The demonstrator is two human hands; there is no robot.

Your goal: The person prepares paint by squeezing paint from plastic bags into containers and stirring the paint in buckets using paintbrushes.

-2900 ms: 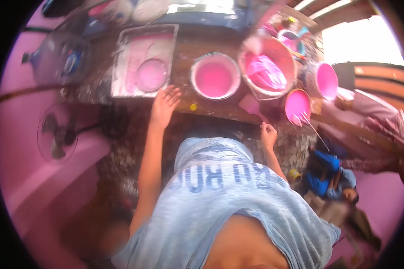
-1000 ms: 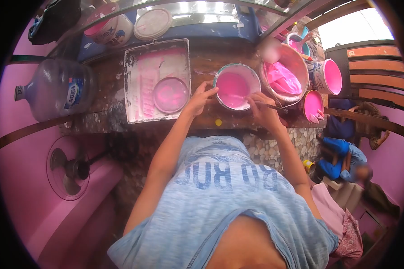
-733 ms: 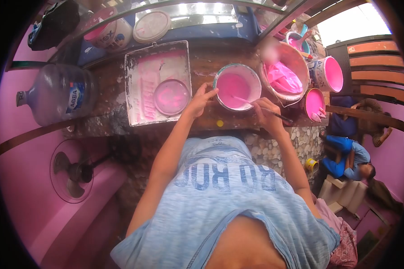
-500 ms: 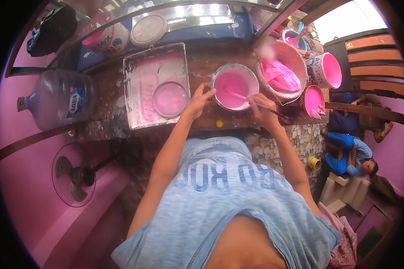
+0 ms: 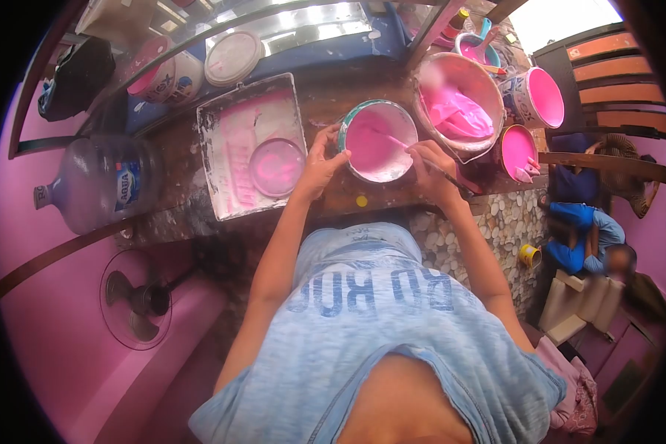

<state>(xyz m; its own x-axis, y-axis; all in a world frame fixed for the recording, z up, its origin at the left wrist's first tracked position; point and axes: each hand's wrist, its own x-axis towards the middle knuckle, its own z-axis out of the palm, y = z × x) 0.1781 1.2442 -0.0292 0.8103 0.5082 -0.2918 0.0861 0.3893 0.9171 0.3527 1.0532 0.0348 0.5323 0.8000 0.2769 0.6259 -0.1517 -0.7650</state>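
A round paint tub (image 5: 405, 122) with a green outer side stands on the wooden table in front of me, pink paint inside it. It leans slightly, so its green left side shows. My left hand (image 5: 323, 163) grips that left side, thumb close to the rim. In my right hand (image 5: 435, 170) is a thin stick (image 5: 445, 176), dark at the near end and pink-coated where it reaches over the rim into the paint. The far tip is hard to make out. Left of the tub, a paint tray (image 5: 233, 177) carries a round translucent lid (image 5: 277, 169).
Close on the right stand a bucket (image 5: 420, 111) holding pink material, a pink paint can (image 5: 512, 133) and a white pail (image 5: 516, 96). A water jug (image 5: 89, 177) lies at left above a fan (image 5: 137, 300). People sit beyond the table at right.
The tub has tipped a little, baring more of its green left side, and my left hand has closed on it. My right hand still holds the stick. The view has shifted slightly.
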